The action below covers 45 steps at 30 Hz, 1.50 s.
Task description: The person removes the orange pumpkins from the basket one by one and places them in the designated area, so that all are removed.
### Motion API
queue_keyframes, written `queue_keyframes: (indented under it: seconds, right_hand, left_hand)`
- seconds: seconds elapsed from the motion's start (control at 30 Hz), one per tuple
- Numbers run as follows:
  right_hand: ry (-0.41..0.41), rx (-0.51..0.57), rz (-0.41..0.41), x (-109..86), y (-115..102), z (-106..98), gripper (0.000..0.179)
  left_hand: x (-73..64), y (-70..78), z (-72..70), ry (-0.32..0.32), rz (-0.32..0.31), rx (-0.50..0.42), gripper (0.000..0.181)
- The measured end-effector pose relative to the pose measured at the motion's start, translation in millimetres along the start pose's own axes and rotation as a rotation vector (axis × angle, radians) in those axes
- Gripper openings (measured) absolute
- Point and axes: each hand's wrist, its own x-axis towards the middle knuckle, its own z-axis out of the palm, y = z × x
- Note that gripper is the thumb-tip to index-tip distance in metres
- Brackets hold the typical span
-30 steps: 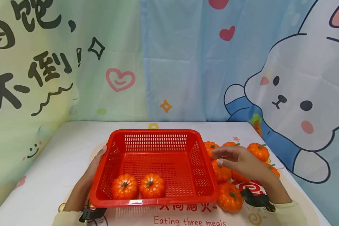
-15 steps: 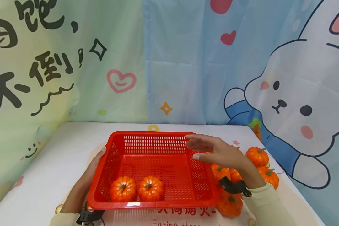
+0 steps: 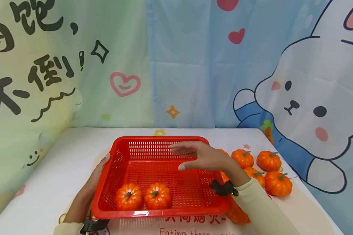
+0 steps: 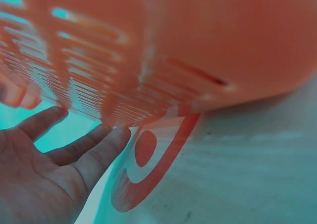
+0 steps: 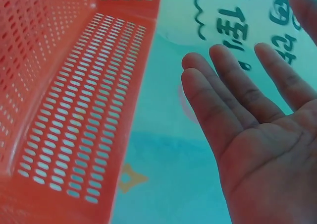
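A red plastic basket (image 3: 159, 213) with slotted walls stands in front of me, tilted slightly toward me. Two small orange pumpkins (image 3: 128, 196) with green stems lie side by side at its near left. My left hand (image 3: 97, 174) stays at the basket's left side; in the left wrist view its extended fingertips (image 4: 119, 135) touch the slotted outer wall. Over the right half of the basket hovers my right hand (image 3: 203, 158), fingers spread and nothing in it. The right wrist view shows its bare palm (image 5: 272, 154) beside the basket wall (image 5: 86, 110).
Several more pumpkins (image 3: 269, 161) sit on the table to the basket's right, some partly hidden by my right arm. One pumpkin (image 3: 237, 212) lies by the basket's near right corner. A printed curtain (image 3: 179, 81) hangs behind the white table (image 3: 85, 140).
My right hand has moved left, from above the pumpkins on the right, across the basket's rim to over its inside, carrying nothing. My left hand has kept its place on the basket.
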Motion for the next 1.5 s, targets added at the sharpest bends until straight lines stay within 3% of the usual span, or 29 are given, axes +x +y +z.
queue_keyframes:
  seconds: [0.33,0.7,1.27,1.5]
  right_hand:
    - [-0.201,-0.038,0.015,32.4,3.1,20.6,0.058]
    - [-0.466,-0.110,0.091,46.2,10.5,46.2,0.070]
    - [-0.577,-0.207,0.290,60.3,19.4,58.7,0.079]
    - [-0.551,-0.246,0.272,60.8,21.3,62.4,0.070]
  left_hand:
    - [-1.9,0.0,-0.6,-0.017,0.000,-0.002,0.055]
    - [0.3,0.6,-0.9,-0.041,0.007,-0.010,0.054]
    - [1.9,-0.7,-1.7,-0.058,0.042,0.007,0.051]
    - [1.2,-1.6,-1.5,-0.021,0.037,0.018,0.053]
